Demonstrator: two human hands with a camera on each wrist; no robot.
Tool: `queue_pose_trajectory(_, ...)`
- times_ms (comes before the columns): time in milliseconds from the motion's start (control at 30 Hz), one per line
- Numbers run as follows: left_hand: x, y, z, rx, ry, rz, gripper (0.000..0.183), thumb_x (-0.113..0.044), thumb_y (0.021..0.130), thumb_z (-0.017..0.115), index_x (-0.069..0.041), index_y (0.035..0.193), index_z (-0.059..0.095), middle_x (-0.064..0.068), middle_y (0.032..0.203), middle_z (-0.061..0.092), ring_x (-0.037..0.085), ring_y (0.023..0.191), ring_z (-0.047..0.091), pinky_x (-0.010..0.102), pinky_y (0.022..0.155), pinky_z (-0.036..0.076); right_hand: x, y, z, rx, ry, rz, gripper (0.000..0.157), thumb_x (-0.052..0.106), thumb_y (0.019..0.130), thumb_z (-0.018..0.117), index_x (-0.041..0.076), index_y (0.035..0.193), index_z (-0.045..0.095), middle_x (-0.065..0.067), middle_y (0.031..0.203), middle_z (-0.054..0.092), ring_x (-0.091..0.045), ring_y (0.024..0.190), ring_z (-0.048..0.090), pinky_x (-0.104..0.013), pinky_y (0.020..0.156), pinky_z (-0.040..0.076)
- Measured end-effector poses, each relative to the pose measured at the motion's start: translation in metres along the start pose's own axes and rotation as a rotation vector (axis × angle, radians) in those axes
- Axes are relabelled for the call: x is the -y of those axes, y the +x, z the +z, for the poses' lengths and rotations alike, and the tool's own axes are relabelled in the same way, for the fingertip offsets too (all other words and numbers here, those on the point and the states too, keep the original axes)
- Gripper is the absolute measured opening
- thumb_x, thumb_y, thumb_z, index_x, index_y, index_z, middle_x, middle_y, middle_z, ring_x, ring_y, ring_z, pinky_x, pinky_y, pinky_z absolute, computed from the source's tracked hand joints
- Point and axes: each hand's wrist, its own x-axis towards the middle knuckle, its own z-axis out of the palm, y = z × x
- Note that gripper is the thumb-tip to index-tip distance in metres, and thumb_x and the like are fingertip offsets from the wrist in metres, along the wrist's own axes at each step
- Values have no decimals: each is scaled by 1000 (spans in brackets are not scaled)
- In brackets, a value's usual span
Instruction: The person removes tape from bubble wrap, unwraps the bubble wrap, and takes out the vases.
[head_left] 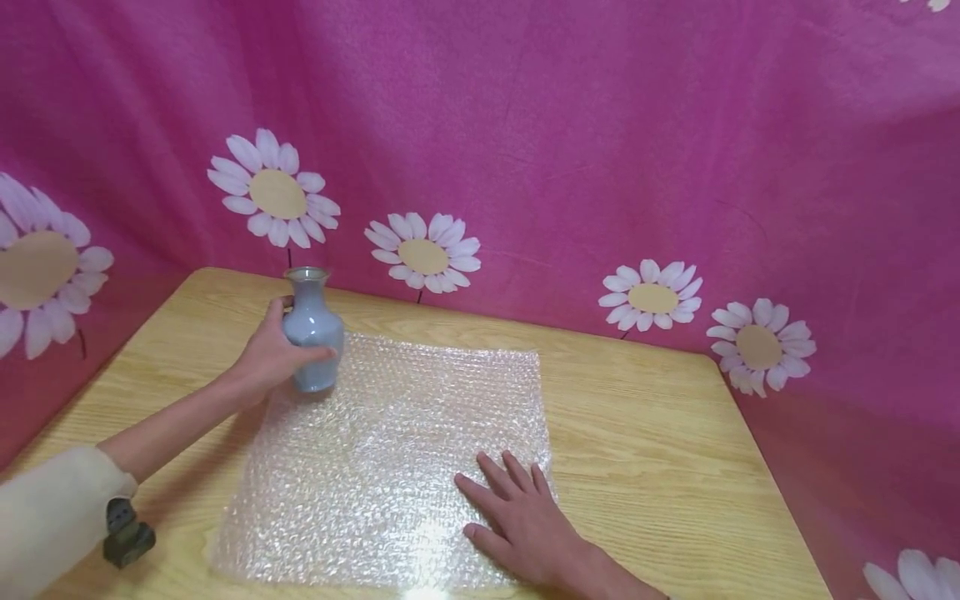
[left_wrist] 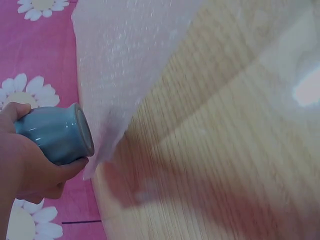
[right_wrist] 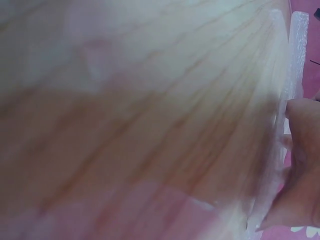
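Observation:
A glossy grey-blue vase (head_left: 315,327) with a flared neck stands upright over the far-left corner of a bubble wrap sheet (head_left: 397,450). My left hand (head_left: 273,352) grips it round the body from the left, thumb across the front. In the left wrist view the underside of the vase (left_wrist: 55,135) shows, and its base looks raised off the wrap. Spread flat across the lower right of the sheet rests my right hand (head_left: 528,525). The right wrist view catches that hand (right_wrist: 302,160) only at its right edge, touching the wrap.
A wood-grain table (head_left: 637,433) lies under everything, its far edge meeting a magenta cloth (head_left: 525,125) printed with white daisies. By the left sleeve is a small dark device (head_left: 127,537). Bare tabletop shows to the right of the wrap.

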Motion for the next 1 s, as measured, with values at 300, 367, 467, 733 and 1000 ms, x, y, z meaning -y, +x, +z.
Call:
queue_pose_trajectory(300, 6, 12, -10, -45, 64, 21, 103, -19, 85, 79, -1, 154, 5, 31, 151, 27, 52, 132, 36, 67, 105, 35, -1, -1, 2, 2, 9, 3, 57, 54, 104, 36, 32, 156, 34, -10, 163, 25, -44, 146, 17, -74, 108, 17)
queue_pose_trajectory(367, 8, 14, -12, -64, 69, 23, 102, -18, 85, 79, -1, 154, 6, 32, 151, 28, 52, 132, 36, 68, 104, 35, -1, 0, 2, 5, 8, 3, 57, 54, 104, 36, 32, 156, 34, -9, 163, 24, -44, 146, 17, -74, 109, 17)
queue_pose_trajectory(467, 10, 18, -15, -93, 65, 32, 102, -17, 84, 80, 1, 154, 7, 32, 148, 30, 52, 130, 37, 68, 104, 35, -1, 0, 2, 3, 8, 2, 56, 54, 104, 37, 32, 156, 35, -10, 162, 25, -44, 146, 18, -74, 108, 17)
queue_pose_trajectory(733, 15, 27, -20, -151, 85, 61, 101, -14, 82, 81, 4, 151, 10, 34, 148, 29, 52, 132, 35, 65, 107, 32, 0, 0, -1, 8, 0, -1, 56, 53, 104, 37, 31, 156, 35, -10, 162, 26, -44, 146, 18, -74, 108, 18)
queue_pose_trajectory(1000, 18, 33, -24, -217, 104, 65, 103, -12, 79, 82, 4, 151, 10, 34, 144, 31, 52, 128, 37, 66, 105, 35, 1, 0, -1, 9, 1, -3, 57, 53, 104, 37, 30, 156, 35, -11, 162, 25, -45, 146, 18, -74, 108, 17)
